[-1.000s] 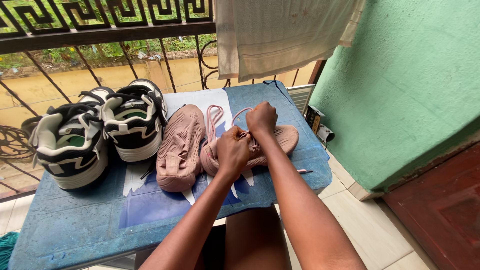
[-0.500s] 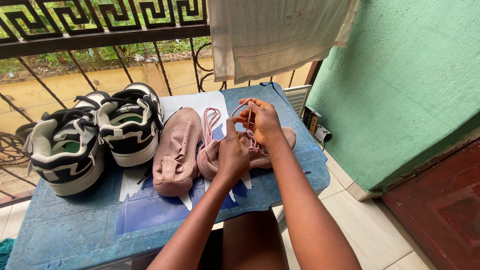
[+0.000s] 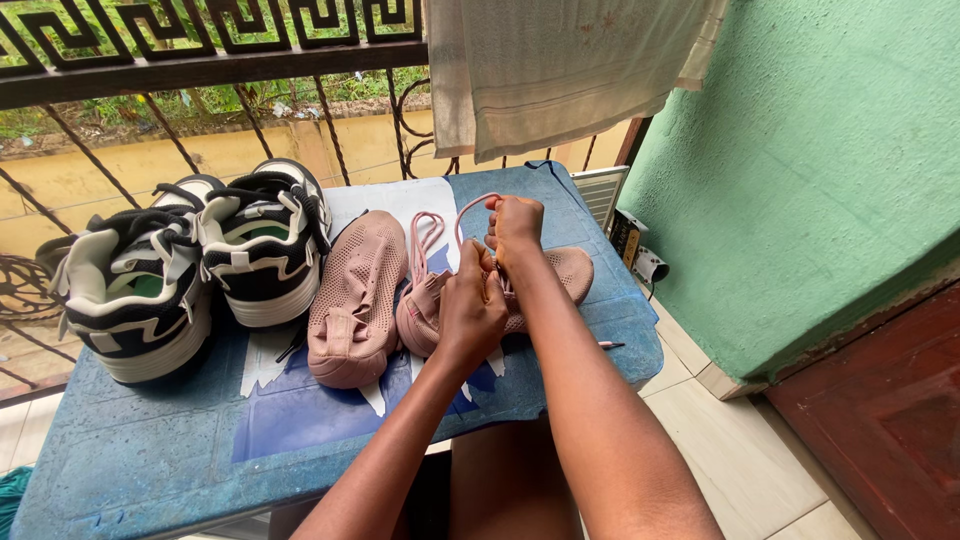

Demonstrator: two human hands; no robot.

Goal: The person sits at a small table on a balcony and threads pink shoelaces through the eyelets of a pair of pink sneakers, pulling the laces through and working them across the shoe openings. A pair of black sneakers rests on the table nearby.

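Two pink knit shoes lie on a blue-covered table (image 3: pixel 150 460). The left pink shoe (image 3: pixel 355 295) lies flat and untouched. The right pink shoe (image 3: pixel 560 275) lies under both my hands. My left hand (image 3: pixel 470 310) presses on that shoe's middle and pinches its pink lace (image 3: pixel 425 240). My right hand (image 3: pixel 515 228), just beyond it, grips the same lace, which loops up from its fingers. A second loop of lace lies between the two shoes.
A pair of black-and-white sneakers (image 3: pixel 190 270) stands at the table's left. A white sheet (image 3: pixel 395 200) lies under the shoes. A dark metal railing (image 3: pixel 200 70) runs behind, a pale towel (image 3: pixel 560 70) hangs over it. A green wall (image 3: pixel 820 170) stands right.
My right hand has moved slightly up and away with the lace, drawing the loop taller. My left hand stays on the shoe. The view has shifted a little.
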